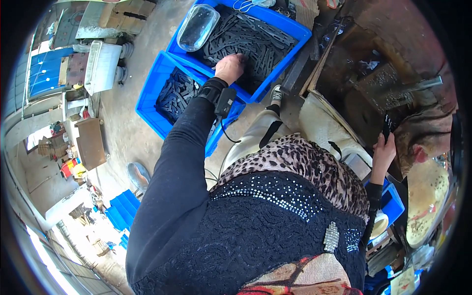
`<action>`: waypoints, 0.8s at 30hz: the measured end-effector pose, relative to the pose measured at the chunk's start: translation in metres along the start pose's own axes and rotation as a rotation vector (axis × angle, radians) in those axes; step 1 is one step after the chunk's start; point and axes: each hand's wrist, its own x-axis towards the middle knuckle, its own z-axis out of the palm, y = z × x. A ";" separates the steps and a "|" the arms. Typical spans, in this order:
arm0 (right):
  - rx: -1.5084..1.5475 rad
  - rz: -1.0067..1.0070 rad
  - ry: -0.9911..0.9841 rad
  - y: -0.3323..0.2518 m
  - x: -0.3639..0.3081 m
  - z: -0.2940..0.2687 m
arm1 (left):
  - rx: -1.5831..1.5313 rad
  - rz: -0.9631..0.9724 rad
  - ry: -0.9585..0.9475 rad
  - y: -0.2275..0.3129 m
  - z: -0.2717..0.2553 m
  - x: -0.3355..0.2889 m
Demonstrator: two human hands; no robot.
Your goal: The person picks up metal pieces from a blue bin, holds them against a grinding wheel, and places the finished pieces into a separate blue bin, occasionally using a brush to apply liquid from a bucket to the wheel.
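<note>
My left hand [230, 69] reaches over the near edge of a large blue bin [301, 33], its fingers curled down at a heap of thin dark metal strips [250, 42]. What those fingers hold, if anything, is hidden by the back of the hand. Off to the right, my right hand [383, 151] is closed on a dark strip [387, 125] that points away from me, beside a dark, grimy machine bed [366, 105]. Pale specks show along this strip.
A smaller blue bin [146, 101] with more dark strips stands left of the large one. A clear plastic container [198, 28] rests on the large bin's left corner. A metal bar [427, 83] juts out at the machine. My shoe [276, 93] is just below the large bin.
</note>
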 end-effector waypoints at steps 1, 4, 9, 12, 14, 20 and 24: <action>-0.001 0.000 0.000 0.001 0.000 0.000 | -0.001 0.000 0.000 0.003 0.001 0.001; -0.003 0.024 -0.014 0.003 0.001 0.000 | 0.055 -0.180 -0.016 0.009 0.002 0.010; -0.017 0.010 -0.007 0.003 0.000 0.000 | 0.110 -0.182 0.001 0.005 0.022 0.012; -0.027 -0.016 0.007 0.004 0.000 0.001 | 0.059 -0.223 0.006 0.004 0.023 0.016; -0.014 -0.006 0.017 0.004 0.000 0.001 | 0.026 -0.236 0.030 0.009 0.019 0.016; 0.010 -0.006 0.013 0.004 0.004 0.007 | -0.212 -0.120 0.318 -0.018 0.018 0.022; 0.058 0.005 0.001 0.002 0.006 0.007 | -0.815 -0.385 0.144 0.004 -0.007 0.015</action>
